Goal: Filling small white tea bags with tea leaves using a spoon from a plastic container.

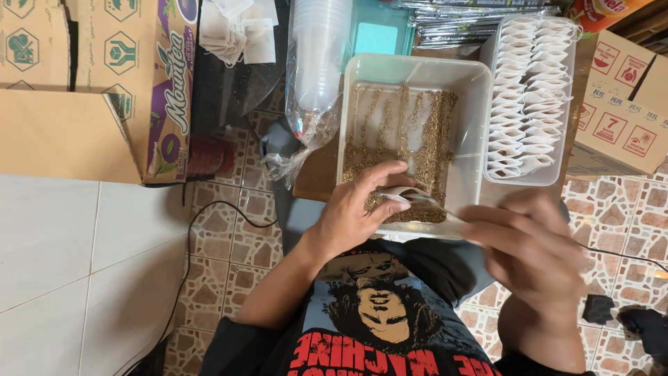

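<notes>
The left hand (355, 212) holds a small white paper sachet (402, 197), fingers curled round it and thumb pressed to its side — a pinching grasp that keeps the mouth spread. The sachet sits low over the near edge of a translucent plastic tub (480, 125), its long axis lying roughly across the view, the open end pointing toward the right hand (532, 247). That hand is blurred; its fingers seem drawn together round a thin pale spoon (438, 209) whose tip reaches the sachet's mouth, but just how tightly they grip I cannot tell.

The tub is rectangular with rounded corners, its floor spread with coarse, dry, brownish loose grains (410, 139) raked into streaks, the milky plastic showing between them. Just beside it, to the right, a narrower clear tray (569, 90) holds a long row of flat white sachets (529, 97) stacked on edge — thin, soft, slightly crinkled. A sleeve of nested clear plastic cups (316, 56) in filmy wrap lies to the tub's left. Brown corrugated cardboard boxes (90, 90) stand at the far left on patterned floor tiles (223, 237).
</notes>
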